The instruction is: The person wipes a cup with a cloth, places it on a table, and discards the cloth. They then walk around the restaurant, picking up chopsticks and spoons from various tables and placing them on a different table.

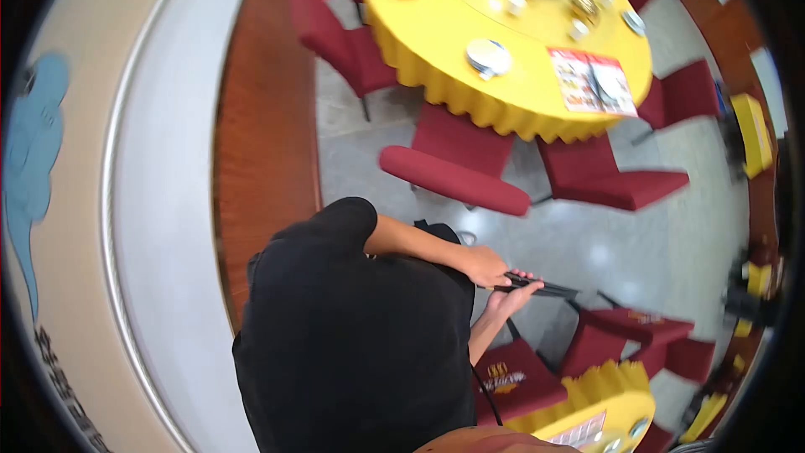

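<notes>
beneath the fingers (pixel 495 277), grey floor (pixel 604 243) could catch whatever slips from a loosened grip; to either side stand one round yellow-clothed table (pixel 411 38) and one partly seen table (pixel 616 382); one left hand (pixel 486 265) and one right hand (pixel 508 300) curl closed around one bundle of black chopsticks (pixel 552 288), individually uncountable.

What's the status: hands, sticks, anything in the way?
Both hands holding. Black sticks bunched, ends jutting out. Nothing visibly blocking them; red chairs nearby.
</notes>
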The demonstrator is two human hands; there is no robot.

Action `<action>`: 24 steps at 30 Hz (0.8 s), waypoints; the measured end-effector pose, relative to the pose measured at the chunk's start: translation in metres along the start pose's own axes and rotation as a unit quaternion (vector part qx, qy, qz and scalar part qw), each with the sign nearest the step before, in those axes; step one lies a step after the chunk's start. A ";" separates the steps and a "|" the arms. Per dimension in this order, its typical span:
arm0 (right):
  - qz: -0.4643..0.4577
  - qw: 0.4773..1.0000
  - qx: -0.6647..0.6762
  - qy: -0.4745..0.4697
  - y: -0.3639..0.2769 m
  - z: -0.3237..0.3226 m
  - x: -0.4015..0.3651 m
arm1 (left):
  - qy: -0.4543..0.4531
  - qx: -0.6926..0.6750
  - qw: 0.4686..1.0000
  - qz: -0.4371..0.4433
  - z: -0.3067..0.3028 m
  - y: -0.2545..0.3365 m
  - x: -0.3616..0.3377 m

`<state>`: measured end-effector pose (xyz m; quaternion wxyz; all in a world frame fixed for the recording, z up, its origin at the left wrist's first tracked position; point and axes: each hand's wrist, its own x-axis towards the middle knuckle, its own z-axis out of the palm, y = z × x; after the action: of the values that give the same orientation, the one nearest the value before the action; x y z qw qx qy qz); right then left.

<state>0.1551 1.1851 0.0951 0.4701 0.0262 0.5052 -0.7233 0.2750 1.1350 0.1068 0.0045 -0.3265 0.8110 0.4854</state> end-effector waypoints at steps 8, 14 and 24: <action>-0.060 0.997 0.012 0.042 -0.132 -0.082 0.089 | -0.146 0.024 0.984 0.095 0.048 0.082 0.172; -0.065 0.995 0.058 0.043 -0.180 -0.113 0.159 | -0.168 0.080 0.973 0.133 0.032 0.090 0.244; 0.116 0.974 0.169 -0.091 -0.298 -0.154 0.307 | 0.136 -0.108 0.978 -0.118 -0.004 0.032 0.308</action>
<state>-0.2939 1.1150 0.0726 0.5839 0.0979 0.3240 -0.7379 0.0167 0.9799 0.0348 -0.0840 -0.4815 0.7024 0.5174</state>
